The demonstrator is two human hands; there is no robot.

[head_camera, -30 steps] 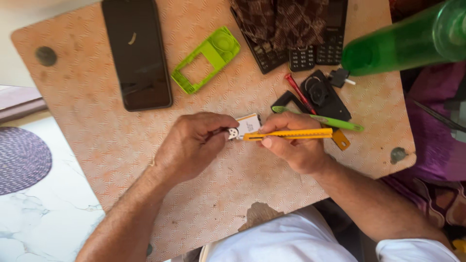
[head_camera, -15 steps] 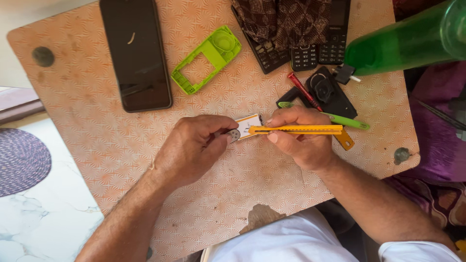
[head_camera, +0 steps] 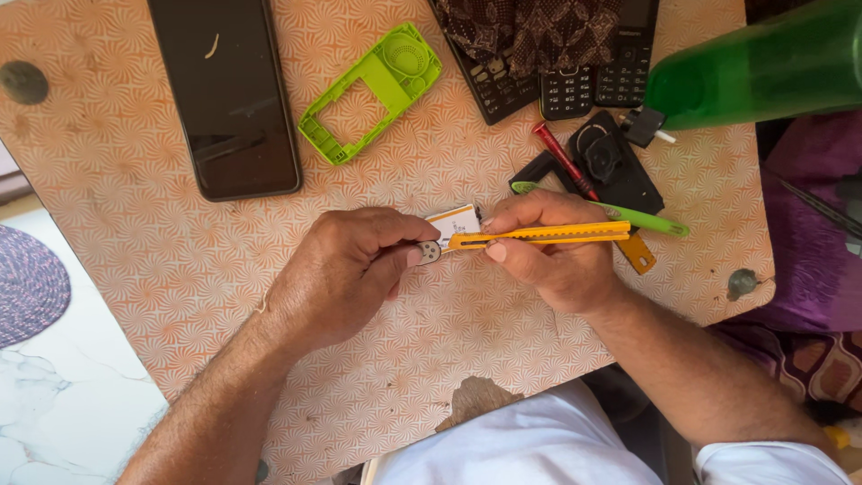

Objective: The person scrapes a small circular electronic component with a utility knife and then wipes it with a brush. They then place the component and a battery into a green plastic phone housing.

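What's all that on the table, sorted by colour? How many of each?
Green: 3 – phone frame, pen, bottle
Black: 3 – smartphone, two keypad phones
Yellow: 1 – utility knife
Red: 1 – screwdriver
Total: 8

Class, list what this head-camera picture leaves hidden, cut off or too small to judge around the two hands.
1. Small round part at the left hand: fingers cover most of it; too small to identify.
2. White block: both hands hide its ends.
3. Yellow utility knife in the right hand: tip too small to see.
4. Keypad phones: cloth and top edge hide them.
5. Green bottle: blurred, cut off.
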